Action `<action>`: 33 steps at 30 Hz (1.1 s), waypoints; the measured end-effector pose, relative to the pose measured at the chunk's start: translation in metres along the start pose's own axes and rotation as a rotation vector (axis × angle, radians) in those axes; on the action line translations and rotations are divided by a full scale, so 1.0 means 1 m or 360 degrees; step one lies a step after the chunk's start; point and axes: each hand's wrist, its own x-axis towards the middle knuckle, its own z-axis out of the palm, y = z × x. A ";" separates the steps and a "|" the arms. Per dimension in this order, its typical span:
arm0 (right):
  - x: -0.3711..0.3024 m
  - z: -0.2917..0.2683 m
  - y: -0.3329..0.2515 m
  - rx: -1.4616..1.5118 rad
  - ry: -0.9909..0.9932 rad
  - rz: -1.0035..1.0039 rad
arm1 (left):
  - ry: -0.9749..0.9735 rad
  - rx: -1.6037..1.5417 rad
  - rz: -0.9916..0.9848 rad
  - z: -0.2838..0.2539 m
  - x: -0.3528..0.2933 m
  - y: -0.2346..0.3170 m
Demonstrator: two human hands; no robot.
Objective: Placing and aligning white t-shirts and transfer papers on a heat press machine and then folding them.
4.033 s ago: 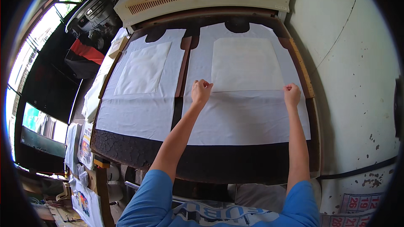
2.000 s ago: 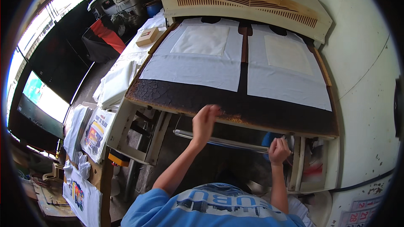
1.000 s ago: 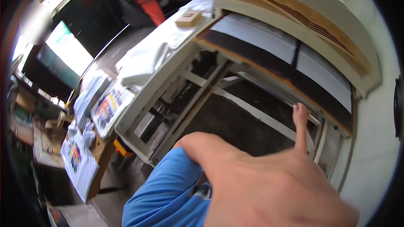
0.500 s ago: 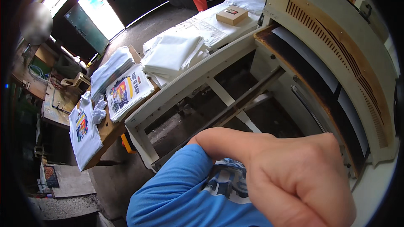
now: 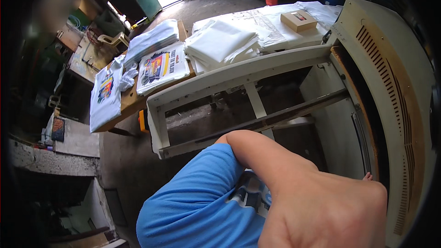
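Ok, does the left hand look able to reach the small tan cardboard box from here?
Probably not without moving: the left hand is raised near the camera, and the long, open off-white frame stands between it and the small tan box.

The view has swung left. The broad dark platen (image 5: 374,115), once outspread with white fabric pieces, now sits under the cream slotted hood (image 5: 390,78), only its narrow front strip showing, the fabric out of sight. The open cream metal frame (image 5: 255,100) lies exposed. The left hand (image 5: 337,211), formerly pinching fabric, looms close to the camera; the right hand (image 5: 368,177) shows only fingertips beside the platen's edge.
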 end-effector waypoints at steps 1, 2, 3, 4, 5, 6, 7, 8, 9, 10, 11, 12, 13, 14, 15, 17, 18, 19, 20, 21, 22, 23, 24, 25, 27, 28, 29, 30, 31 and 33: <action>0.011 -0.002 -0.001 -0.0007 -0.0007 -0.0028 | -0.0009 0.0021 0.0028 -0.001 0.000 -0.006; 0.021 -0.003 -0.003 -0.0025 -0.0044 -0.0032 | -0.0018 0.0043 0.0055 -0.001 -0.001 -0.011; 0.029 -0.002 -0.007 -0.0045 -0.0082 -0.0038 | -0.0027 0.0066 0.0081 -0.001 -0.002 -0.016; 0.038 0.000 -0.007 -0.0051 -0.0086 -0.0062 | -0.0039 0.0084 0.0111 -0.003 -0.002 -0.021; 0.052 0.006 0.011 -0.0046 0.0010 -0.0039 | -0.0055 0.0069 0.0148 -0.005 -0.002 -0.027; 0.064 0.012 0.018 -0.0038 0.0101 -0.0030 | -0.0071 0.0069 0.0180 -0.007 -0.002 -0.033; 0.070 0.012 0.008 -0.0040 0.0088 -0.0071 | -0.0085 0.0103 0.0200 -0.009 -0.003 -0.040; 0.076 0.010 0.005 -0.0049 0.0058 -0.0092 | -0.0097 0.0128 0.0223 -0.011 -0.005 -0.045; 0.083 0.006 0.000 -0.0059 0.0028 -0.0113 | -0.0088 0.0158 0.0214 -0.011 -0.007 -0.048; 0.090 0.002 0.000 -0.0045 -0.0051 -0.0072 | -0.0038 0.0178 0.0213 -0.008 -0.008 -0.047; 0.096 0.000 -0.003 -0.0056 -0.0064 -0.0084 | 0.0014 0.0206 0.0211 -0.011 -0.009 -0.051; 0.101 -0.001 -0.006 -0.0041 -0.0039 -0.0092 | 0.0067 0.0236 0.0208 -0.009 -0.010 -0.047; 0.109 -0.001 -0.006 -0.0020 -0.0005 -0.0093 | 0.0113 0.0257 0.0212 -0.016 -0.008 -0.049; 0.115 0.000 -0.006 0.0009 0.0007 -0.0111 | 0.0159 0.0280 0.0215 -0.016 -0.008 -0.047; 0.120 0.002 -0.004 0.0003 0.0001 -0.0117 | 0.0204 0.0303 0.0219 -0.014 -0.008 -0.043; 0.130 0.006 -0.001 -0.0044 0.0033 -0.0093 | 0.0292 0.0335 0.0224 -0.015 -0.012 -0.054; 0.136 0.006 0.001 -0.0049 0.0028 -0.0090 | 0.0337 0.0349 0.0227 -0.015 -0.014 -0.055; 0.139 0.006 0.000 -0.0059 0.0014 -0.0077 | 0.0373 0.0369 0.0227 -0.011 -0.013 -0.050; 0.142 0.007 -0.001 -0.0070 0.0001 -0.0060 | 0.0409 0.0386 0.0227 -0.014 -0.012 -0.043; 0.142 0.010 -0.002 -0.0067 -0.0004 -0.0055 | 0.0446 0.0397 0.0227 -0.009 -0.015 -0.051; 0.141 0.012 -0.002 -0.0086 0.0018 -0.0029 | 0.0484 0.0398 0.0226 -0.012 -0.016 -0.053; 0.139 0.015 -0.002 -0.0106 0.0043 0.0002 | 0.0521 0.0393 0.0224 -0.009 -0.015 -0.040; 0.138 0.017 -0.002 -0.0127 0.0068 0.0037 | 0.0558 0.0383 0.0223 -0.010 -0.018 -0.048; 0.135 0.018 -0.004 -0.0147 0.0093 0.0066 | 0.0595 0.0380 0.0223 -0.015 -0.016 -0.045; 0.124 0.013 -0.016 -0.0200 0.0136 0.0097 | 0.0682 0.0401 0.0221 -0.018 -0.012 -0.042; 0.103 0.002 -0.032 -0.0217 0.0266 0.0131 | 0.0726 0.0409 0.0218 -0.017 -0.014 -0.048; 0.104 0.003 -0.035 -0.0220 0.0260 0.0140 | 0.0767 0.0418 0.0215 -0.015 -0.015 -0.049; 0.107 0.001 -0.031 -0.0212 0.0180 0.0110 | 0.0805 0.0409 0.0223 -0.014 -0.016 -0.053; 0.109 -0.001 -0.027 -0.0199 0.0102 0.0076 | 0.0839 0.0404 0.0232 -0.012 -0.017 -0.057; 0.108 -0.003 -0.024 -0.0194 0.0077 0.0096 | 0.0894 0.0410 0.0239 -0.006 -0.015 -0.049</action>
